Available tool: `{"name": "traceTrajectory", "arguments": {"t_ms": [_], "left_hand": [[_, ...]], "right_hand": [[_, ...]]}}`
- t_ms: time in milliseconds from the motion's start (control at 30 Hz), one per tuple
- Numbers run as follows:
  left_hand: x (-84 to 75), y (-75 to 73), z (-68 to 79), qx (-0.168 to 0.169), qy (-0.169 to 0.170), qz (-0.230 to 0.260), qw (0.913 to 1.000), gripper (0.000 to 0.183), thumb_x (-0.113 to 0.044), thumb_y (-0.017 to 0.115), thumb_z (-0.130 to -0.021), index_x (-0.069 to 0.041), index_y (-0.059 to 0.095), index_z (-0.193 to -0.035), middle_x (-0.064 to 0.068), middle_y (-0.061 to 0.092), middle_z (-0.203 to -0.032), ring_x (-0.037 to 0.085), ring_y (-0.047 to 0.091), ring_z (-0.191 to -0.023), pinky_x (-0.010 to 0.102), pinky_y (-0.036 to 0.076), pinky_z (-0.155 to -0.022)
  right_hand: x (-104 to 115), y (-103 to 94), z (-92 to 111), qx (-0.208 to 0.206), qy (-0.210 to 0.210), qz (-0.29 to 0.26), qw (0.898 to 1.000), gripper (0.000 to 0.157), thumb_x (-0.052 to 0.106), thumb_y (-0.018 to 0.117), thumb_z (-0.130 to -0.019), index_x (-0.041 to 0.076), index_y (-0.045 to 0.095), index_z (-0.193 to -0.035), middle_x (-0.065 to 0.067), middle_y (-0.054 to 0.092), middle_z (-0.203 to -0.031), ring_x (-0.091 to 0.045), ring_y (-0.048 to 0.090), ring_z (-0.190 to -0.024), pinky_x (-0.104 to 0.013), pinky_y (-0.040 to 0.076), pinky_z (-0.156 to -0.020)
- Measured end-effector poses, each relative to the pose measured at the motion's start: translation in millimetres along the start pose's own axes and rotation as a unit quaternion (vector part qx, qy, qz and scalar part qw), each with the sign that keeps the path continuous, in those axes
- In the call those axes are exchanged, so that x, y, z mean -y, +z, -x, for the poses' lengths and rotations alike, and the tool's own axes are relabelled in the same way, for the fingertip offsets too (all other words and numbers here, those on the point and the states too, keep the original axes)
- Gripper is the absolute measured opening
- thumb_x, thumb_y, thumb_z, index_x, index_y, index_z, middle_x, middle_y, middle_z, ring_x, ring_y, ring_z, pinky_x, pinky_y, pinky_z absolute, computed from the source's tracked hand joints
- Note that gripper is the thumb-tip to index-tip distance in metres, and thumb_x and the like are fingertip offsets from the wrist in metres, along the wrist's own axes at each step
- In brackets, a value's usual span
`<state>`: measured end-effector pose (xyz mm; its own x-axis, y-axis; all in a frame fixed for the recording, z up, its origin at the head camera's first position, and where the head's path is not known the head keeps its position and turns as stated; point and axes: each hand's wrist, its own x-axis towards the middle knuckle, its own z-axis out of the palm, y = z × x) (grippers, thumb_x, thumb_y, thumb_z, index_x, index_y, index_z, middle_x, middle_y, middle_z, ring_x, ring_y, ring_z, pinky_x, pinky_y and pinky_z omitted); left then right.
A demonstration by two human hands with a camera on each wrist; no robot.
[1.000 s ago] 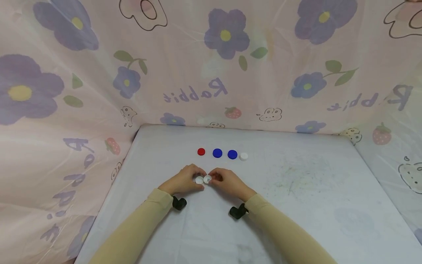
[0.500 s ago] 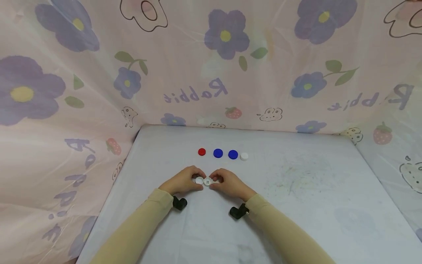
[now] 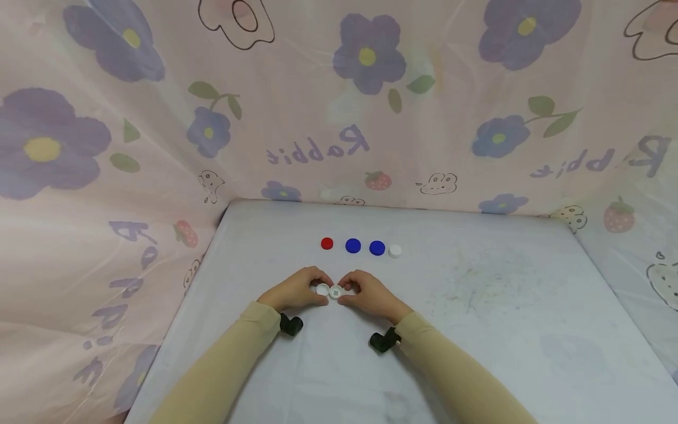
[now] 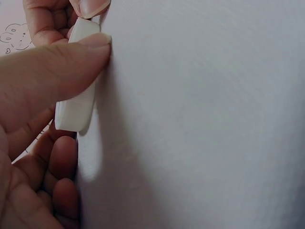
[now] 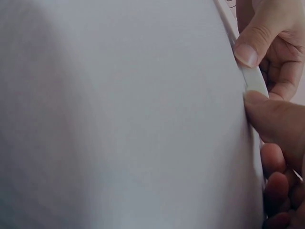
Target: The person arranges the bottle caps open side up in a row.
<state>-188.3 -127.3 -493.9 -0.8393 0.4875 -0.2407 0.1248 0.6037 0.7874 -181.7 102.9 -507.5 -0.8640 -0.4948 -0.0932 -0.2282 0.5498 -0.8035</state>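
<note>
By the left hand (image 3: 294, 290), a plain white cap (image 3: 322, 290) is pinched, the thumb being laid along its near side and the fingers curled toward its far side. By the right hand (image 3: 372, 294), a marked white cap (image 3: 336, 292), with a small square at its centre, is gripped between thumb and finger. The two caps are held edge to edge, seemingly touching, the marked one directly to the right of the plain one. Since both are round, no long axis is offered; the next move can be judged to turn on that shared edge, each cap being nearest its own hand. Whether the desk (image 3: 477, 353) is touched by them cannot be told. Farther off, a row is formed, left to right, by a red cap (image 3: 326, 243), a first blue cap (image 3: 353, 245), a second blue cap (image 3: 377, 248) and, just beside it, a third white cap (image 3: 395, 251).
</note>
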Motion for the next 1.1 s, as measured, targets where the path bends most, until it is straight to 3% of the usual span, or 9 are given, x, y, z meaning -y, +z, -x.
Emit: {"name": "traceTrajectory", "arguments": {"t_ms": [533, 800, 1100], "left_hand": [[-2.7, 2.0, 1.3, -0.002, -0.007, 0.012, 0.9999, 0.031, -0.019, 0.081, -0.079, -0.023, 0.067, -0.107, -0.005, 0.057, -0.105, 0.018, 0.05, -0.099, 0.037, 0.042, -0.09], [2.6, -2.0, 1.3, -0.013, 0.009, 0.024, 0.9996, 0.049, -0.025, 0.082, -0.077, -0.017, 0.062, -0.121, -0.006, 0.059, -0.109, 0.015, 0.051, -0.101, 0.035, 0.041, -0.091], [-24.1, -1.7, -7.8, -0.022, -0.005, 0.024, 0.9994, 0.062, -0.037, 0.081, -0.079, -0.019, 0.056, -0.132, -0.002, 0.059, -0.122, 0.019, 0.049, -0.113, 0.041, 0.041, -0.097]], "right_hand": [[0, -2.2, 4, 0.002, 0.005, -0.005, 1.0, 0.026, 0.026, 0.08, -0.081, 0.02, 0.067, -0.103, 0.002, 0.058, -0.092, -0.018, 0.049, -0.083, -0.033, 0.041, -0.071], [-8, -11.7, 9, 0.002, 0.02, -0.009, 1.0, 0.037, 0.033, 0.077, -0.083, 0.024, 0.064, -0.116, 0.007, 0.061, -0.099, -0.015, 0.054, -0.091, -0.033, 0.046, -0.081], [-21, -41.5, 22, -0.049, 0.043, -0.01, 0.998, 0.042, 0.035, 0.078, -0.082, 0.02, 0.063, -0.119, 0.006, 0.064, -0.102, -0.016, 0.057, -0.091, -0.034, 0.047, -0.082]]}}
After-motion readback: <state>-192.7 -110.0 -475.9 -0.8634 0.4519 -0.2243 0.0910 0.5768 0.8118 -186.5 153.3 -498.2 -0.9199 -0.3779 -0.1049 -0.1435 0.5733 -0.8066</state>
